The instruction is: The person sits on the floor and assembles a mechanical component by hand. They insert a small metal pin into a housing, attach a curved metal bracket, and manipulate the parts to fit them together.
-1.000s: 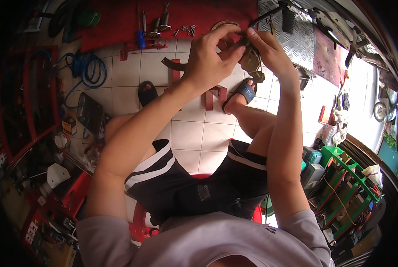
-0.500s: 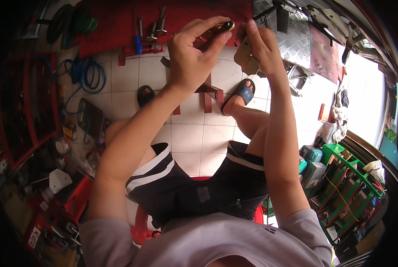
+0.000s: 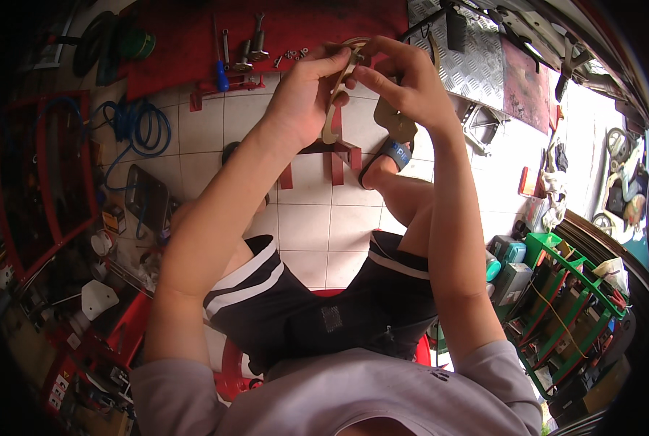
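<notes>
Fingers of left hand (image 3: 302, 98) and right hand (image 3: 404, 87) pinching thin curved tan gasket (image 3: 333, 109), flat, cut-out shape

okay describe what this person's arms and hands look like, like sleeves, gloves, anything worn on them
Both arms are bare from the short grey T-shirt sleeves down. The left hand and right hand are bare: no gloves, and no watch, bracelet or ring that I can see.

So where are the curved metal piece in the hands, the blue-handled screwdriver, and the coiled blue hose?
curved metal piece (image 3: 331, 120), head view, on its lower curved end below the left hand.
blue-handled screwdriver (image 3: 222, 76), head view, on the blue handle.
coiled blue hose (image 3: 146, 127), head view, on the right side of the loop.
</notes>
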Available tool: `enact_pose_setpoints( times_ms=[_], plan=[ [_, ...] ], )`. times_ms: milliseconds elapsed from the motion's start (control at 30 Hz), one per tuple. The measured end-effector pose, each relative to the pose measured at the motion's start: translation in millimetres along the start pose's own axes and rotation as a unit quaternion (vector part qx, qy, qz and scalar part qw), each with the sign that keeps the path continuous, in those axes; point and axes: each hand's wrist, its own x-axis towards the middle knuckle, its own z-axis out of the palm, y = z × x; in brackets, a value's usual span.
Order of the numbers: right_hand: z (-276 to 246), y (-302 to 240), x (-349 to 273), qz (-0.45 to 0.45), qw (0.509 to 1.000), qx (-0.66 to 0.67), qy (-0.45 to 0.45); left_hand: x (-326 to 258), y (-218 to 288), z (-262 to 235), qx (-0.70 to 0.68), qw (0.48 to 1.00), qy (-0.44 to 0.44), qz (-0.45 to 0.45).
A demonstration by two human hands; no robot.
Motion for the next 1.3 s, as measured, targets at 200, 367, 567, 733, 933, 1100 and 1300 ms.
enact_pose_setpoints(
  times_ms=[200, 367, 567, 733, 933, 1100, 1300],
  plan=[
    [10.7, -4.4, 1.2, -0.061, 0.997, -0.047, 0.023, 1.9, -1.1, -1.7, -0.035, 0.998, -0.053, -0.010],
    [26.9, 2.3, 2.4, -0.013, 0.998, -0.033, 0.055, 2.9, -2.4, -1.3, -0.010, 0.999, -0.039, 0.006],
    [30.4, 6.6, 2.8, -0.021, 0.992, -0.075, 0.096, 6.3, -5.5, 5.1, -0.059, 0.997, 0.042, 0.011],
    [7.9, 0.8, 2.5, -0.013, 0.991, 0.000, 0.136, 17.4, -7.4, 3.4, 0.113, 0.985, 0.058, 0.115],
    [-36.7, 18.2, -6.1, 0.019, 0.978, 0.145, 0.149, 33.5, 36.7, -30.8, 0.384, 0.886, 0.091, 0.245],
    [-82.2, 31.1, -24.7, 0.036, 0.967, 0.091, 0.235, 75.0, 33.1, -96.5, 0.371, 0.879, 0.217, 0.207],
    [-112.8, 54.3, -41.5, 0.092, 0.930, 0.002, 0.355, 150.4, -98.9, -148.1, 0.517, 0.822, 0.226, 0.081]
  ],
)
